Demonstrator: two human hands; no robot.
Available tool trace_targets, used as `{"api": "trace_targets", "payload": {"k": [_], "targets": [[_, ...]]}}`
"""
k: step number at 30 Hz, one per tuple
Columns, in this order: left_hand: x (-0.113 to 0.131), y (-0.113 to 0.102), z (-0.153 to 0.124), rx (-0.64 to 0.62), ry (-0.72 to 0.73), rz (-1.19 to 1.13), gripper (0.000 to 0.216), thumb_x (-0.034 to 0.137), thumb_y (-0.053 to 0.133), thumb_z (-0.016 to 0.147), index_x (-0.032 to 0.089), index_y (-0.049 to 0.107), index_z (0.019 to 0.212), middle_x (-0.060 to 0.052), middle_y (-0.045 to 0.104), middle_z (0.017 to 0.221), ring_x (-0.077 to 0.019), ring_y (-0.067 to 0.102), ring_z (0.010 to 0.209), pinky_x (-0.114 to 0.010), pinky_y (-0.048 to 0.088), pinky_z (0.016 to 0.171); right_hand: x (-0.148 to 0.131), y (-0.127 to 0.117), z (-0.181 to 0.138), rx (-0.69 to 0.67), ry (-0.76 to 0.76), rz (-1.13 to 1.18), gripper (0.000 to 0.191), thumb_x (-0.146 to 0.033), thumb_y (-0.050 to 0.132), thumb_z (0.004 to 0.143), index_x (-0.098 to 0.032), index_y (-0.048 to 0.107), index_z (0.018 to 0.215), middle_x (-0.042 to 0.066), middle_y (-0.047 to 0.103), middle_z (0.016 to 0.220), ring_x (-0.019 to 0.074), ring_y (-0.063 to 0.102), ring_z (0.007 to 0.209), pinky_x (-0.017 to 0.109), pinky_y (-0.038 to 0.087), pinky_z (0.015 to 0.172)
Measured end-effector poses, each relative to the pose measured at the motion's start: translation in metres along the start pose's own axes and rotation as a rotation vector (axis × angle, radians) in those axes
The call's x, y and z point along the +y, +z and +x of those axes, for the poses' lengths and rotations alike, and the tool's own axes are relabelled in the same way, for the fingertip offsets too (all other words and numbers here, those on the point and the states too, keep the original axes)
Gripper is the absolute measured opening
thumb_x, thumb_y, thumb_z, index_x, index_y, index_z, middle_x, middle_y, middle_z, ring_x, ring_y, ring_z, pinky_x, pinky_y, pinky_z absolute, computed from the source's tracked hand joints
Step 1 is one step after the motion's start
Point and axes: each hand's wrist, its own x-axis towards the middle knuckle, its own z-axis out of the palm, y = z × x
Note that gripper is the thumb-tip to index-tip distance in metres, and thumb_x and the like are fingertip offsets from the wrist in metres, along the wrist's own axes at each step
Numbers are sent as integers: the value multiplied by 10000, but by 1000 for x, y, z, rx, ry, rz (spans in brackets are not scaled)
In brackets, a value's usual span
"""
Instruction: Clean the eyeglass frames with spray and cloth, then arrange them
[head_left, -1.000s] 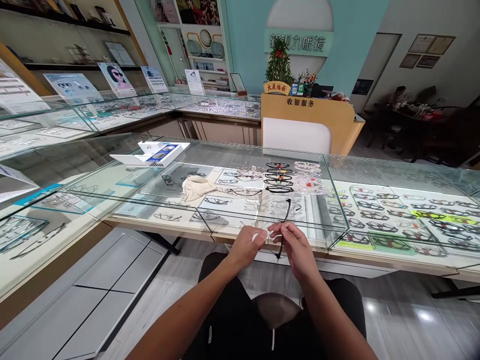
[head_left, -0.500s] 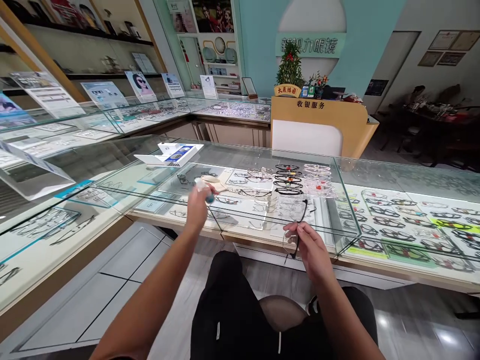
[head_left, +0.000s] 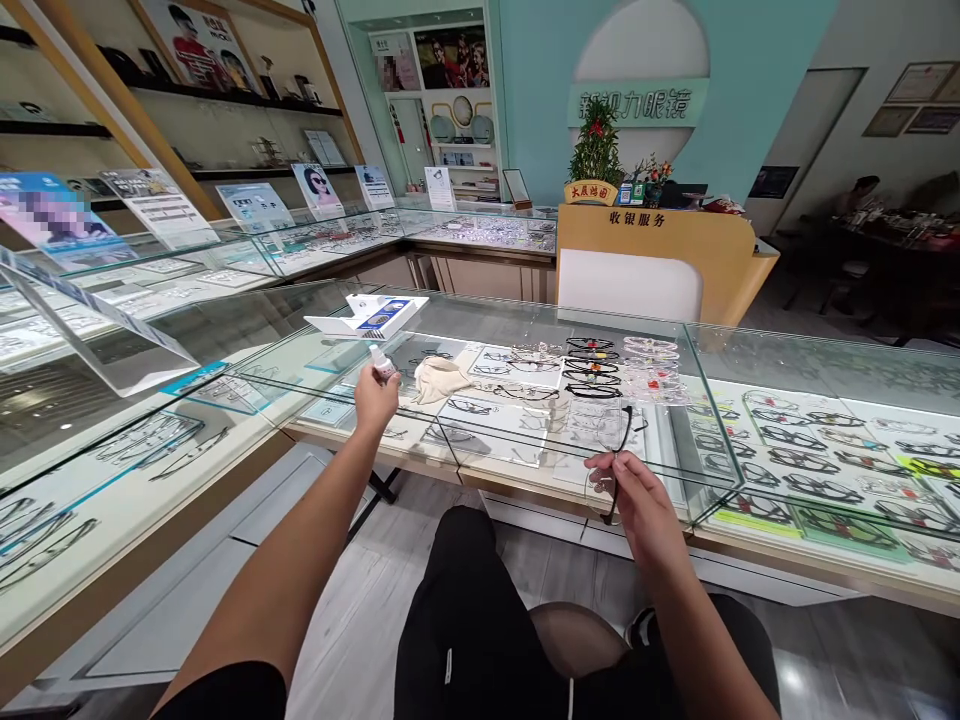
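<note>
My left hand is closed around a small white bottle, its cap pointing up, over the glass counter. Just right of that hand, a crumpled beige cloth lies on the glass. My right hand pinches a pair of eyeglasses with a dark frame and clear lenses, held near the counter's front edge. Beyond the right hand, several folded black-framed glasses are lined up beside a column of clear and pinkish frames.
An open white and blue box rests on the glass counter toward the back left. Display cases with many frames extend to the right. Sign cards stand along the left case. A wooden cashier desk is behind.
My left hand has moved left, away from the cloth, and the bottle now shows upright in it. My right hand still holds the eyeglasses in nearly the same place. The view has shifted slightly.
</note>
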Motion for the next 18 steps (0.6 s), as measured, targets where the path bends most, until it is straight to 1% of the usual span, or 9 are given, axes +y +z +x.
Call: {"api": "trace_targets", "payload": {"k": [3,6,9,11,12,13,15,17,18], "targets": [[-2,1,1,0,-9,14,377,319,663,902,154,580,1230,-129,698,1174,-272,643,1066,-422,497,1037,-2,1,-1,2,25,27,314,-565,720,965,-254,747,935,81,746,1154,262,634,1097,379,475,958],[1,0,-7,17,-3,-3,602,376,679,915,126,470,1421,-187,642,1350,-286,642,1178,-426,502,1064,-3,1,-1,10,25,46,307,-562,738,950,-256,747,925,80,742,1144,267,632,1102,384,466,971],[10,-2,-23,213,78,2,804,437,663,931,88,301,1559,-266,440,1563,-341,501,1418,-485,418,1189,-2,-1,-1,9,24,52,304,-558,740,950,-255,750,928,84,738,1149,271,626,1097,383,465,954],[19,-2,-35,312,219,43,743,416,641,934,84,354,1534,-262,412,1574,-362,410,1496,-513,327,1259,-1,-2,0,2,29,52,297,-550,735,958,-254,752,931,81,735,1153,265,622,1083,379,464,938],[25,-1,-40,275,304,75,654,399,628,935,95,433,1479,-243,469,1528,-362,430,1478,-511,323,1259,0,-3,0,0,29,52,294,-546,733,962,-254,753,933,80,733,1154,261,619,1074,377,462,934],[30,1,-44,171,383,113,555,386,619,934,114,512,1405,-218,545,1454,-356,486,1424,-501,348,1238,0,-3,1,-1,27,53,291,-542,732,965,-254,753,935,80,731,1155,258,618,1070,377,461,935],[42,7,-49,-119,496,197,421,395,621,920,148,617,1261,-177,662,1288,-349,596,1265,-484,424,1150,1,-4,2,-3,20,55,292,-542,732,967,-252,755,942,82,729,1159,258,618,1069,381,460,946],[51,15,-50,-360,517,239,399,419,648,890,173,661,1204,-156,701,1240,-353,618,1205,-470,448,1090,2,-4,2,-7,23,55,301,-550,734,965,-251,756,947,86,728,1165,260,620,1070,384,461,953],[55,18,-50,-420,511,240,394,425,661,874,183,676,1185,-152,705,1249,-359,614,1206,-464,448,1074,3,-4,2,-9,26,54,306,-556,740,960,-251,758,946,87,729,1165,261,621,1071,384,462,953]]}}
